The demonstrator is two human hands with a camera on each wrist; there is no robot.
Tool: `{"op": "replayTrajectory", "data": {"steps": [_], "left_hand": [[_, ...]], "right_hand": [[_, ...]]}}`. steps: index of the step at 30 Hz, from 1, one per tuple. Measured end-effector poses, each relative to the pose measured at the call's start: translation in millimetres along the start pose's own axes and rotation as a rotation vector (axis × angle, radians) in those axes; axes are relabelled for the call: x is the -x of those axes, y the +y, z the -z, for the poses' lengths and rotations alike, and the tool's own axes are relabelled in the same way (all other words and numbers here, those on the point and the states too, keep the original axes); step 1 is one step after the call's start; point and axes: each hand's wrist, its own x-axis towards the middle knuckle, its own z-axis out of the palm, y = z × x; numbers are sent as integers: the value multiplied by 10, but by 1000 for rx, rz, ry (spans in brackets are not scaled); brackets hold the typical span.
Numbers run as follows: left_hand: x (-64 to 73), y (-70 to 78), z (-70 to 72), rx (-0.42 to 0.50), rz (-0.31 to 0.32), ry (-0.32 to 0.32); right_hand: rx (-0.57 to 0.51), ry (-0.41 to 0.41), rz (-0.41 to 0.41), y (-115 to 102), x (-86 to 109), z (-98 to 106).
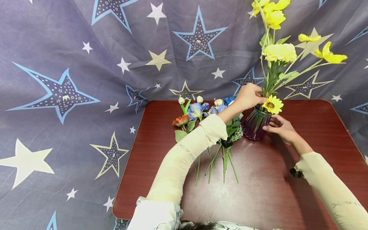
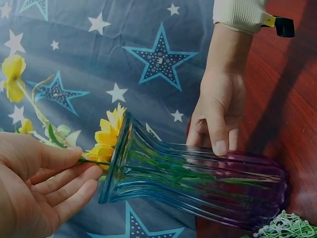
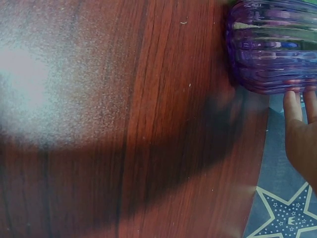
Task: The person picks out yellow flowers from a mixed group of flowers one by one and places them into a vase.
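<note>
A ribbed glass vase, bluish at the neck and purple below, stands upright on the table toward the back right. My left hand is at its mouth, thumb and fingers pinching the thin green stem of a yellow sunflower. The bloom sits right at the rim. Around the vase's right side, my right hand holds it, thumb on the near side and fingers farther back. Tall yellow flowers rise from the vase, their green stems visible through the glass.
Left of the vase lie several loose flowers: blue blooms, an orange one and white buds, with stems pointing toward the near edge. The left forearm passes over them. Behind the reddish-brown table hangs a star-patterned cloth.
</note>
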Motion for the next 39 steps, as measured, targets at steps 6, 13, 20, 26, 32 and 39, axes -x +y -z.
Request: {"op": "replayTrajectory", "data": {"steps": [6,13,20,26,32,39], "left_hand": [[17,-20,7,1,-5,17],[0,-21,33,1,-33,27],[-1,-4,36,3,-22,20],[18,-22,19,14,-8,37],[23,-27,28,11,4,64],[42,-33,47,52,-19,75]], "right_hand": [[8,3,-9,-4,-4,-2],[23,2,-16,-18,-4,3],[13,6,-25,-12,-4,4],[-5,7,-20,4,7,9],[7,14,-20,16,-11,10],[-24,9,-15,27,-5,21]]}}
